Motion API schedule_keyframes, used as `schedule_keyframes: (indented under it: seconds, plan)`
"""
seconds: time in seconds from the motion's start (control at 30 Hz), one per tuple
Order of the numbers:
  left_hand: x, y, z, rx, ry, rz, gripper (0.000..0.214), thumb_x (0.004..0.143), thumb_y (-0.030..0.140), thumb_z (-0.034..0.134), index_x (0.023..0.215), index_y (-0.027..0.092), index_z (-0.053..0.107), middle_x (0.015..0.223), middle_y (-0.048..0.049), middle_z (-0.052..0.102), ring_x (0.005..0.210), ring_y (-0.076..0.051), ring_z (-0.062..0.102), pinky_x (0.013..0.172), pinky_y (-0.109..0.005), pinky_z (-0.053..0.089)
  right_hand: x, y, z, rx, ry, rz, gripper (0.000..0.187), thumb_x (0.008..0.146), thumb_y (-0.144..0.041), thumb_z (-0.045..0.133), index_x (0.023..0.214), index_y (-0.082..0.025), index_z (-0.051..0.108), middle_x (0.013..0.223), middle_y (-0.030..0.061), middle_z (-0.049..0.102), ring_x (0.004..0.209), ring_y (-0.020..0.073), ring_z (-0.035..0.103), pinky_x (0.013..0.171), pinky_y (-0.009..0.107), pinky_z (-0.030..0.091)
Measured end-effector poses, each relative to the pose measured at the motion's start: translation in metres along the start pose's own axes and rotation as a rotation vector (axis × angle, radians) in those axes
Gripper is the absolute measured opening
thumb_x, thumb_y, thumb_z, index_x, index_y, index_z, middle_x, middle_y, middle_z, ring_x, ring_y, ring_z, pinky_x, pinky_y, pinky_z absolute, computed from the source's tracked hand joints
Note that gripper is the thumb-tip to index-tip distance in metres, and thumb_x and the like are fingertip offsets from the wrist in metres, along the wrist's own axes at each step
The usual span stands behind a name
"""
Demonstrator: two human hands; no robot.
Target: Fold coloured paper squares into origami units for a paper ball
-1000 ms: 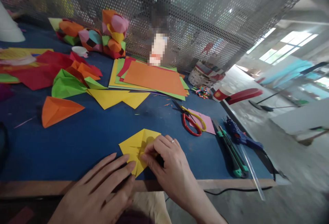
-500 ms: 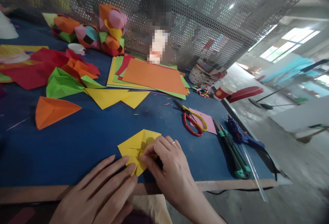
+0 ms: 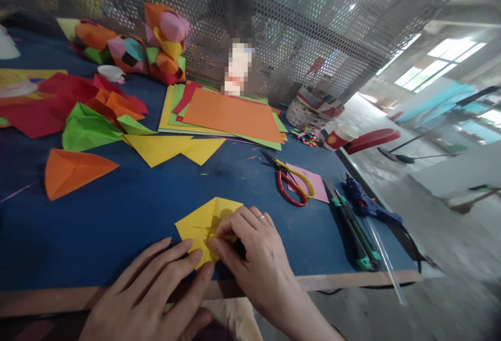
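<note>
A folded yellow paper [image 3: 203, 221] lies near the front edge of the blue table [image 3: 117, 216]. My right hand [image 3: 254, 252], a ring on one finger, pinches a fold of this paper with fingers curled together. My left hand [image 3: 156, 289] lies flat beside it, fingers stretched out, fingertips pressing the paper's lower corner.
Red-and-yellow scissors [image 3: 291, 182] lie on a pink slip to the right, then a green utility knife [image 3: 354, 231] and a blue glue gun [image 3: 368, 206]. A stack of coloured sheets [image 3: 230, 114], folded paper pieces [image 3: 78, 169] and paper models [image 3: 164, 44] stand before a perforated metal screen.
Both hands stay on the yellow paper, with only slight finger shifts. The view has drifted a little, moving the table things leftward.
</note>
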State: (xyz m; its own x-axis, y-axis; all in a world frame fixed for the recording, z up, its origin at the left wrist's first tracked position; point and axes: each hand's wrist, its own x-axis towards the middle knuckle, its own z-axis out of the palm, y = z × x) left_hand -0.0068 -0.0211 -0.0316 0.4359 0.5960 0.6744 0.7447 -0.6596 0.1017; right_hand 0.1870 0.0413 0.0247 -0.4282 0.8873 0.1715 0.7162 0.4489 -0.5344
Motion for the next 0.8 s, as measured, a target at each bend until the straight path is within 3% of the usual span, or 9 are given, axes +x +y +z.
schedule_keyframes:
  seconds: [0.23,0.4,0.8]
  plan:
    - [0.005,-0.001,0.000,0.005,0.026,0.001,0.026,0.101,0.025,0.055,0.118,0.016,0.072,0.113,-0.0073,0.069,0.118,-0.023,0.061,0.119,-0.040,0.034,-0.001,0.001,-0.002,0.029,0.060,0.009,0.029,0.086,-0.033,0.084,0.098,-0.022,0.060,0.101,0.0009,0.068,0.094,0.0220,0.058,0.083,0.037,0.042]
    - [-0.001,-0.003,0.000,0.002,-0.005,0.010,0.029,0.099,0.027,0.059,0.124,0.019,0.071,0.119,-0.0070,0.069,0.121,-0.024,0.060,0.119,-0.042,0.035,-0.001,0.006,-0.008,-0.012,0.051,0.067,0.035,0.084,-0.029,0.085,0.106,-0.021,0.058,0.105,0.0043,0.067,0.097,0.0244,0.058,0.086,0.041,0.048]
    - [0.002,-0.002,0.000,-0.032,0.023,-0.009,0.027,0.098,0.022,0.059,0.121,0.019,0.071,0.114,-0.0065,0.071,0.118,-0.024,0.063,0.114,-0.041,0.040,0.006,0.022,-0.021,-0.050,0.023,0.082,0.027,0.095,-0.008,0.062,0.118,-0.019,0.056,0.117,0.0099,0.062,0.111,0.0268,0.059,0.095,0.045,0.052]
